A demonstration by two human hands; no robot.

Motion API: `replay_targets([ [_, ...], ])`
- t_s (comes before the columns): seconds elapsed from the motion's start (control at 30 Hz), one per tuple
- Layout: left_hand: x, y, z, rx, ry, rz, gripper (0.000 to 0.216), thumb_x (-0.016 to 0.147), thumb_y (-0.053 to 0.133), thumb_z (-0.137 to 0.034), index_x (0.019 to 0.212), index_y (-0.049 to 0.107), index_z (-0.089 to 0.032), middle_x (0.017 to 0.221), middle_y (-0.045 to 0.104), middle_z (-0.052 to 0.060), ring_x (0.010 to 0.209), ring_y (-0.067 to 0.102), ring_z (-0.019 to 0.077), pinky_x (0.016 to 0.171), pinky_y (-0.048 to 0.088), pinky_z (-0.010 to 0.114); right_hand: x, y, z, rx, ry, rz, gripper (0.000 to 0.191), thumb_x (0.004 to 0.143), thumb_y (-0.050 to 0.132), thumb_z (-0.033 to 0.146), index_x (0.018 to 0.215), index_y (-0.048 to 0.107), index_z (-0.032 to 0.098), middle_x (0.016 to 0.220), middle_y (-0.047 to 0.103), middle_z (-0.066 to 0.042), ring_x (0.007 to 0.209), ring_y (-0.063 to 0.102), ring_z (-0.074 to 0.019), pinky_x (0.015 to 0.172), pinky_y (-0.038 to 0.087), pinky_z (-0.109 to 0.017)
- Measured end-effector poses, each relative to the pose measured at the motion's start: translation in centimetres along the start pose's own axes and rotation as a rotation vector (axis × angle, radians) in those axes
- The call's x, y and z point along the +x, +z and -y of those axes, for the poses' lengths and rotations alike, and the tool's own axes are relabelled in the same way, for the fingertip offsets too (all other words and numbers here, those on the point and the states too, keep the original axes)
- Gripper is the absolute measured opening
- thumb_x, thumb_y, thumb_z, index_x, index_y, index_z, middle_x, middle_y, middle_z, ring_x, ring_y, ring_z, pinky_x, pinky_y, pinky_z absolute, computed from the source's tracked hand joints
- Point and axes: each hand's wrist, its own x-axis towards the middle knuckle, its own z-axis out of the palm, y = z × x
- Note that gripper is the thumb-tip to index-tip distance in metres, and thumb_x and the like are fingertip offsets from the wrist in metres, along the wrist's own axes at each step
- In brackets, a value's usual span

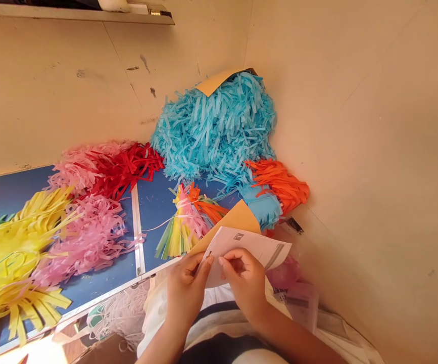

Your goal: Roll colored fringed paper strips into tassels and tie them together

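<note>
A white printed sheet (252, 245) and an orange-yellow card or envelope (241, 217) behind it are held before my body. My left hand (187, 275) grips their left edges between thumb and fingers. Over the lower middle of the sheet, my right hand (243, 275) has thumb and forefinger pinched together; whatever is between them is too small to make out. A small dark mark shows on the sheet by my left thumb. Just beyond the papers, a tied multicoloured paper-strip tassel (183, 220) lies on the blue table (120, 275).
A large heap of light-blue fringed paper (214, 126) stands against the wall, an orange-yellow sheet (219, 81) on top. Orange fringe (283, 184) lies right of it; red (131, 169), pink (90, 232) and yellow (21, 242) fringe lies leftward. A wall shelf (139, 16) juts out upper left.
</note>
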Motion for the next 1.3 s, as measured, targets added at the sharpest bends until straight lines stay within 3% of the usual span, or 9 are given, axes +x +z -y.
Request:
replay_targets([
  [0.27, -0.3, 0.0, -0.3, 0.016, 0.002, -0.002, 0.029, 0.086, 0.06, -0.044, 0.087, 0.079, -0.022, 0.075, 0.073, 0.001, 0.07, 0.063, 0.0193, 0.064, 0.048, 0.027, 0.0, 0.4, -0.8, -0.073, -0.045, -0.041, 0.011, 0.085, 0.064, 0.027, 0.078, 0.059, 0.021, 0.064, 0.059, 0.003, 0.053, 0.057, -0.0125, 0.052, 0.048, -0.023],
  [0.43, -0.2, 0.0, -0.1, 0.037, 0.009, -0.003, 0.031, 0.086, 0.059, -0.046, 0.087, 0.079, -0.022, 0.076, 0.074, 0.002, 0.069, 0.064, 0.0197, 0.063, 0.049, 0.027, 0.2, 0.3, -1.4, -0.063, -0.032, -0.053, 0.018, 0.083, 0.067, 0.029, 0.091, 0.052, 0.022, 0.07, 0.059, 0.004, 0.056, 0.056, -0.0121, 0.055, 0.047, -0.023],
  [0.57, -0.3, -0.5, -0.2, 0.076, 0.014, -0.008, 0.031, 0.086, 0.059, -0.047, 0.085, 0.079, -0.022, 0.072, 0.072, 0.001, 0.066, 0.063, 0.0191, 0.059, 0.047, 0.026, 1.3, -2.6, -1.3, -0.376, -0.092, -0.161, 0.023, 0.081, 0.07, 0.035, 0.085, 0.051, 0.022, 0.057, 0.044, 0.009, 0.049, 0.047, -0.0125, 0.051, 0.04, -0.024],
  [0.67, -0.3, -1.1, -0.5, 0.069, 0.025, -0.008, 0.029, 0.086, 0.06, -0.046, 0.082, 0.078, -0.023, 0.079, 0.075, 0.002, 0.07, 0.065, 0.0198, 0.063, 0.049, 0.027, 2.6, -5.6, -0.1, -0.546, -0.33, -0.254, 0.033, 0.08, 0.071, 0.045, 0.097, 0.056, 0.02, 0.085, 0.062, -0.005, 0.078, 0.06, -0.0225, 0.071, 0.046, -0.034],
  [0.77, -0.1, -1.5, -1.0, 0.023, 0.084, 0.096, 0.029, 0.087, 0.058, -0.044, 0.081, 0.077, -0.023, 0.085, 0.076, 0.003, 0.074, 0.066, 0.0204, 0.066, 0.051, 0.028, 4.0, -7.4, 1.9, -0.621, -0.516, 0.05, 0.042, 0.082, 0.071, 0.046, 0.114, 0.059, 0.022, 0.112, 0.066, -0.011, 0.103, 0.06, -0.0292, 0.09, 0.041, -0.042],
  [0.87, 0.0, -1.9, -1.6, 0.014, 0.141, 0.208, 0.025, 0.085, 0.06, -0.042, 0.085, 0.076, -0.022, 0.085, 0.075, 0.005, 0.075, 0.067, 0.0203, 0.066, 0.052, 0.027, 4.5, -7.5, 3.5, -0.646, -0.483, 0.307, 0.021, 0.088, 0.067, 0.039, 0.101, 0.064, 0.024, 0.095, 0.071, -0.004, 0.086, 0.064, -0.024, 0.079, 0.041, -0.037],
  [0.97, 0.0, -2.2, -1.9, 0.075, 0.158, 0.175, 0.019, 0.078, 0.069, -0.04, 0.081, 0.076, -0.023, 0.081, 0.075, 0.005, 0.074, 0.068, 0.0212, 0.067, 0.053, 0.028, 3.7, -6.8, 4.0, -0.641, -0.544, 0.29, 0.015, 0.09, 0.065, 0.037, 0.09, 0.062, 0.023, 0.084, 0.069, -0.002, 0.077, 0.062, -0.0223, 0.072, 0.04, -0.035],
  [1.07, -0.2, -2.5, -1.8, 0.088, 0.195, 0.165, 0.019, 0.082, 0.064, -0.038, 0.081, 0.077, -0.026, 0.08, 0.075, 0.004, 0.074, 0.069, 0.0207, 0.068, 0.053, 0.027, 2.6, -6.3, 3.7, -0.62, -0.644, 0.261, 0.01, 0.093, 0.063, 0.033, 0.093, 0.062, 0.023, 0.085, 0.069, -0.002, 0.078, 0.061, -0.0219, 0.074, 0.041, -0.035],
  [1.3, -0.7, -2.3, -2.2, 0.131, 0.21, 0.185, 0.018, 0.082, 0.062, -0.033, 0.088, 0.078, -0.027, 0.087, 0.078, 0.003, 0.078, 0.072, 0.0217, 0.069, 0.056, 0.026, 2.4, -5.7, 3.7, -0.55, -0.535, 0.31, 0.01, 0.088, 0.067, 0.031, 0.085, 0.064, 0.023, 0.08, 0.067, -0.001, 0.076, 0.06, -0.0213, 0.07, 0.043, -0.032],
])
